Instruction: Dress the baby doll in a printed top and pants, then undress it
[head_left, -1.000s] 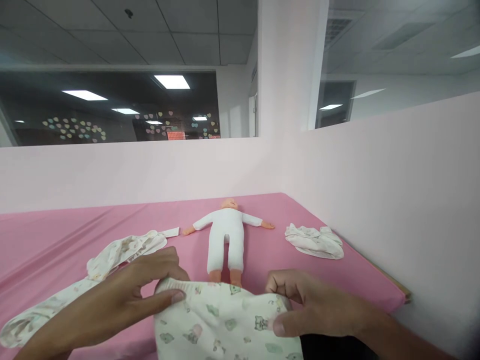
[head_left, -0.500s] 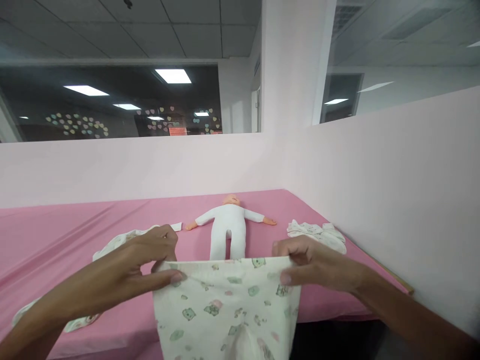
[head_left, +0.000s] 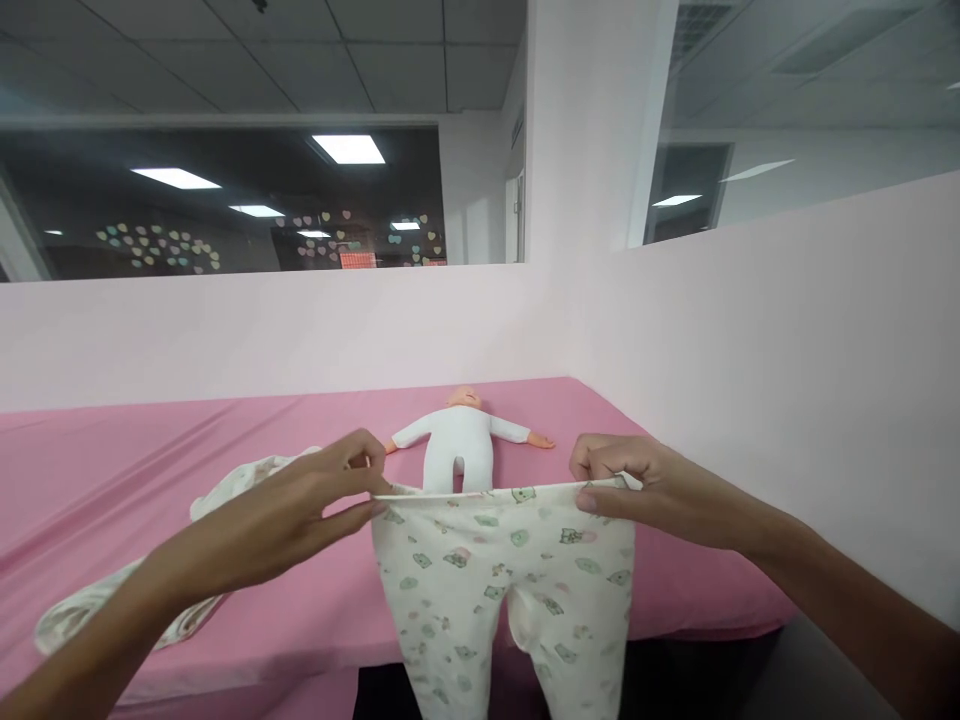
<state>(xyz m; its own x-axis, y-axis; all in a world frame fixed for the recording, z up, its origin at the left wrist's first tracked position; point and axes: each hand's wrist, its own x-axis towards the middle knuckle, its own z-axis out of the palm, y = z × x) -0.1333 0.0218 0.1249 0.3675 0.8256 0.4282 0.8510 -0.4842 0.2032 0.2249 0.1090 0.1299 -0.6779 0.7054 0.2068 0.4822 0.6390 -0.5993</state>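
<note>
Small white baby trousers (head_left: 442, 590) printed with green and pink figures hang by the waistband in front of me, both legs dangling down. My left hand (head_left: 337, 490) pinches the left end of the waistband between thumb and fingers. At the right end, my right hand (head_left: 626, 475) grips the waistband the same way, keeping it stretched nearly level. Behind the trousers a baby doll (head_left: 457, 440) in a white suit lies on its back, arms spread wide. The waistband hides the lower part of its legs.
A pink sheet (head_left: 285, 620) covers the bed. Patterned white baby clothing (head_left: 244, 490) lies to the left, partly behind my left arm. Pale walls (head_left: 300, 335) with windows (head_left: 225, 200) rise behind the bed and along its right side.
The trousers have come up and slightly right, so both legs now show. My hands rose with them, still holding the waistband. My right hand now covers the clothing pile on the right.
</note>
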